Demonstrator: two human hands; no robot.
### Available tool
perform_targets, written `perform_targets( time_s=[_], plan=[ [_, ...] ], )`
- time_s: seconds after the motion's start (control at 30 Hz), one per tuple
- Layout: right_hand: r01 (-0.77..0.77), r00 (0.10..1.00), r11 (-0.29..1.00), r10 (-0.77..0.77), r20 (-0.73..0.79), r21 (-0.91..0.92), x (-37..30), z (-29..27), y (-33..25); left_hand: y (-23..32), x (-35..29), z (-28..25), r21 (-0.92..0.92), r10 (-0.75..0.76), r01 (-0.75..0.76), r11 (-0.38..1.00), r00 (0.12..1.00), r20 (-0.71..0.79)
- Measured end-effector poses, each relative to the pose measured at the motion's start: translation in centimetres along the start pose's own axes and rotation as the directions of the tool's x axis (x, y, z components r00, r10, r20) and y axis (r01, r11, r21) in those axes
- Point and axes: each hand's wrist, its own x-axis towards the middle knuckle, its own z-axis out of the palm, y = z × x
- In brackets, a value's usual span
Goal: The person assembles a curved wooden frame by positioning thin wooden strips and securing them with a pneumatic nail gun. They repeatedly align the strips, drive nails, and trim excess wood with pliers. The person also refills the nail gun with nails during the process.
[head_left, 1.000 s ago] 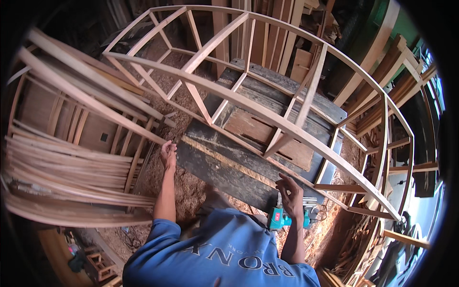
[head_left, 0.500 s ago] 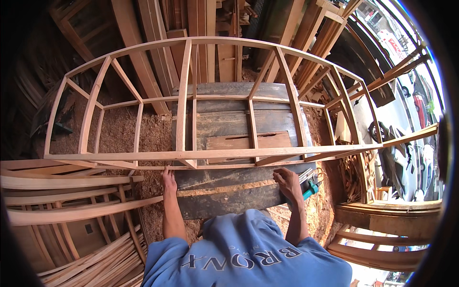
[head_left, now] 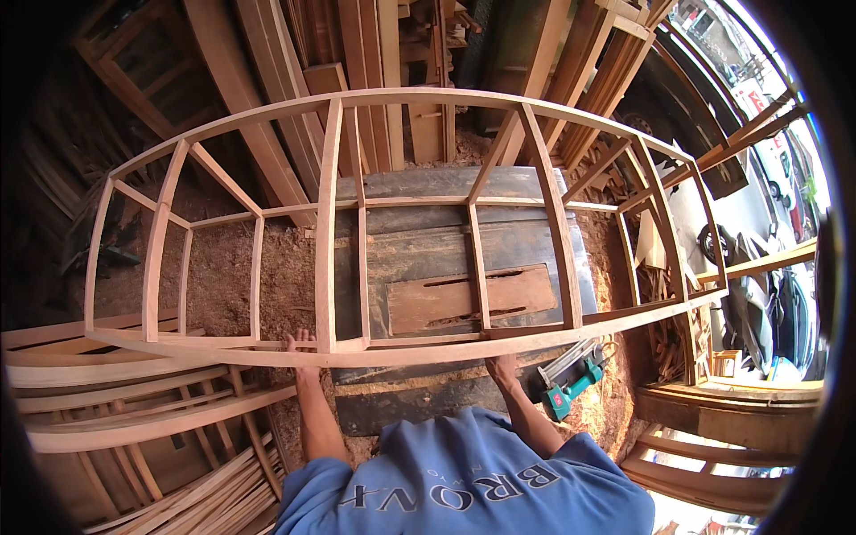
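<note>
A long box-like frame (head_left: 428, 355) of light wooden strips stands before me, with curved rails and several upright ribs. My left hand (head_left: 305, 344) is at the near rails, left of the middle; its fingers curl over the lower rail and the upper near rail crosses in front of the hand. Beneath the same near rail, right of the middle, is my right hand (head_left: 502, 366), whose fingers are mostly hidden by the wood. Just right of that forearm a green nail gun (head_left: 571, 390) with a long metal magazine lies on the dark workbench (head_left: 383, 406).
A reddish-brown board with slots (head_left: 428, 303) lies on the bench inside the frame. Curved wooden pieces (head_left: 160, 434) are stacked at left. Planks (head_left: 374, 80) lean at the back. Sawdust (head_left: 285, 276) covers the floor. At right, parked motorbikes (head_left: 758, 294) stand outside.
The frame's near side has come toward me and tilted. My right hand has left its place beside the nail gun and moved left to the near rail; my left hand stays at the rails.
</note>
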Motion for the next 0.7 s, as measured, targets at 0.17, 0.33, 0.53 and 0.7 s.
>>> perform_targets(
  time_s=[0.17,0.33,0.53,0.7],
  plan=[
    [0.004,0.999,1.000,-0.004,-0.044,-0.007,-0.4,0.3,1.6,3.0,6.6,-2.4,-0.039,0.153,-0.155,0.987,0.987,-0.043],
    [0.095,0.987,0.995,-0.095,-0.126,-0.013,3.0,-0.2,2.0,3.1,4.8,-1.1,0.087,0.008,-0.010,0.996,1.000,0.023],
    [0.138,0.990,0.987,-0.135,0.045,-0.085,7.3,-3.8,2.4,1.9,-1.3,1.1,0.059,0.017,-0.018,0.998,0.999,0.030],
    [0.126,0.990,0.978,-0.112,0.090,-0.167,7.2,-6.2,2.0,1.7,-5.8,1.0,0.155,0.087,-0.099,0.983,0.993,0.084]
  ],
)
